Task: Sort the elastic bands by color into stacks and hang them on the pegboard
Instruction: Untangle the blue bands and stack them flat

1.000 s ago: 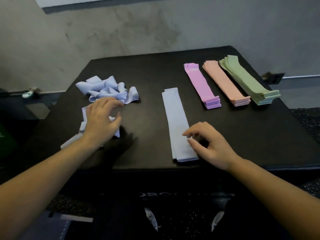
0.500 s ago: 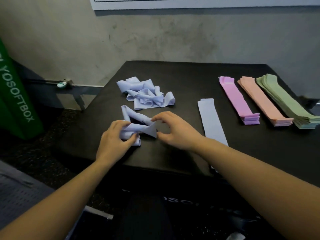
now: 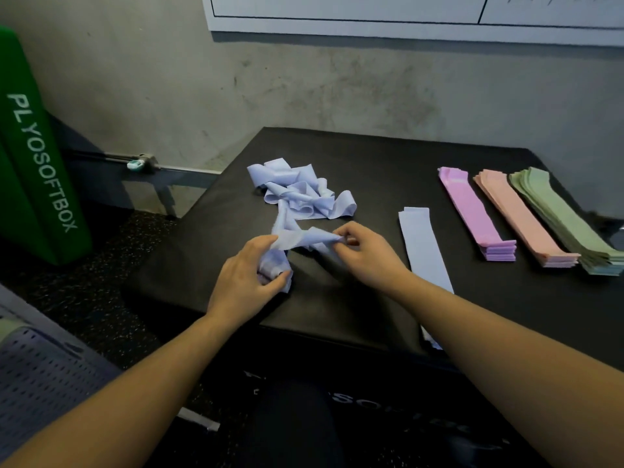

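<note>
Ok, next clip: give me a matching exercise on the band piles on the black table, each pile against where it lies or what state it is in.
Things:
1. Tangled heap of light-blue elastic bands
2. Flat light-blue band stack
3. Flat green band stack
4. Twisted light-blue band

Places or states:
A. Farthest right on the table
B. Held between both hands
C. Loose and unsorted, beyond the hands
D. Lying straight, just left of the purple band stack

Pairs: 1-C, 2-D, 3-A, 4-B. The left hand and right hand each keep a grip on the twisted band.
</note>
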